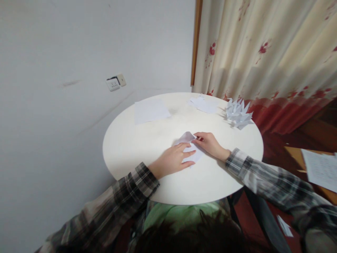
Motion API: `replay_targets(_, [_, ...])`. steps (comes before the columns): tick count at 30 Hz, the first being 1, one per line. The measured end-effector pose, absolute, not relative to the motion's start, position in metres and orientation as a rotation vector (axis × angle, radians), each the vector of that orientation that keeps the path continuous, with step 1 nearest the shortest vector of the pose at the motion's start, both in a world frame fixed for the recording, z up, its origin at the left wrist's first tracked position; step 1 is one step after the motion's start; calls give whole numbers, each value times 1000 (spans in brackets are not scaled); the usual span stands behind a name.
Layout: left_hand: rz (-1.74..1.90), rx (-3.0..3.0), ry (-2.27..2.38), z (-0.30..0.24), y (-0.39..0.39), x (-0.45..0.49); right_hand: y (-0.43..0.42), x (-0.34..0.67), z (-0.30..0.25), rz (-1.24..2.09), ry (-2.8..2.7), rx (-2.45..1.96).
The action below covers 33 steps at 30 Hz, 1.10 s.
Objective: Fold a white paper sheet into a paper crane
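A small folded piece of white paper [198, 154] lies in front of me on the round white table [131, 151], its far part lifted and bent. Across its near left side rests my left hand [172, 159], fingers spread and flat, pressing on the sheet. My right hand [211, 144] pinches the paper's far right edge between thumb and fingers. Parts of the paper are hidden under both hands, so I cannot make out every fold.
Folded white paper cranes [238, 114] cluster at the table's right rim. A large white sheet [151, 110] lies at the far left, smaller sheets [204, 104] at the back. A wall with a socket [113, 84] stands left; a curtain [244, 52] hangs behind.
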<state>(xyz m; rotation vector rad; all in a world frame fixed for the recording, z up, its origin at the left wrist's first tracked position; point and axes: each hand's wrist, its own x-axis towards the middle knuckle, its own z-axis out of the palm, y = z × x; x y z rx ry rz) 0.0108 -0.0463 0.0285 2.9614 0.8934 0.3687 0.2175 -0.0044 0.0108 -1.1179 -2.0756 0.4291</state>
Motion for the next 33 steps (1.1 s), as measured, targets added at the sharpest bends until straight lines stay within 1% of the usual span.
replay_targets(4, [362, 2938, 909, 28, -46, 10, -3, 217, 12, 482, -2084, -1101])
replay_targets(12, [392, 2916, 889, 26, -44, 12, 11, 219, 10, 773, -1991, -1156])
replay_targets(20, [352, 2951, 882, 25, -42, 13, 12, 222, 15, 1277, -1830, -1030])
replay_targets(27, [305, 2970, 891, 24, -42, 13, 9, 217, 17, 1342, -1624, -1090])
replay_targets(33, [308, 2974, 890, 24, -42, 12, 13, 215, 14, 1308, -1569, -1110])
